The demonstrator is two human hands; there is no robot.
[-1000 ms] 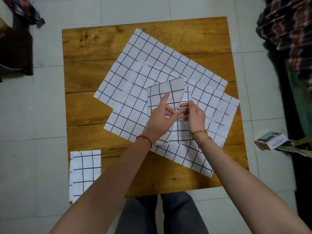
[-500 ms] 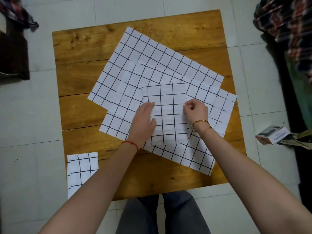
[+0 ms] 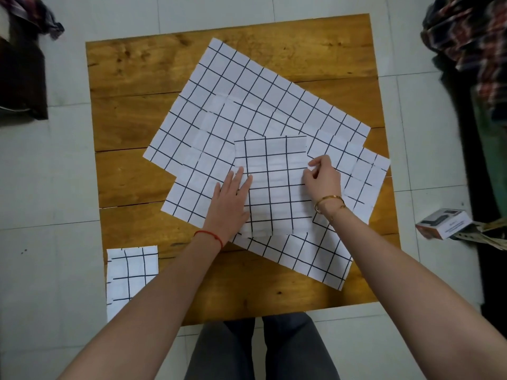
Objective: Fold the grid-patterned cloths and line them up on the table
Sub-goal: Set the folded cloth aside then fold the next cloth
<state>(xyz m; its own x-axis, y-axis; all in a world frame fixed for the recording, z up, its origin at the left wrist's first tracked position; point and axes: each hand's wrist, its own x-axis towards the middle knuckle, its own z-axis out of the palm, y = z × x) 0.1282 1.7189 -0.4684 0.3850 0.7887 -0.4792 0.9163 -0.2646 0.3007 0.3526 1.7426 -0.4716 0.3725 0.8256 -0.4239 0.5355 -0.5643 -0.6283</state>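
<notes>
**Both hands on half-folded grid cloth, centre of table**

Left hand is lying flat, fingers straight and close together, pressing down on the left edge of the folded cloth. Right hand is sitting at the cloth's right edge with fingers curled, thumb and fingertips pinching that edge. Red string is showing on the left wrist, gold bracelet on the right.

Folded cloth is lying as a tall rectangle, white with dark grid lines, roughly square to the table edges. It is resting on top of a pile of unfolded cloths, same grid pattern, spread flat and overlapping, all turned at an angle to the table. The pile is covering most of the middle and right of the wooden table; how many cloths are in it cannot be told for sure.

One finished folded cloth is sitting at the near left corner of the table, well apart from the pile, partly hidden by the left forearm and hanging slightly past the table edge.

Table is standing on a pale tiled floor. A small box is lying on the floor to the right, plaid fabric showing at the top right.
</notes>
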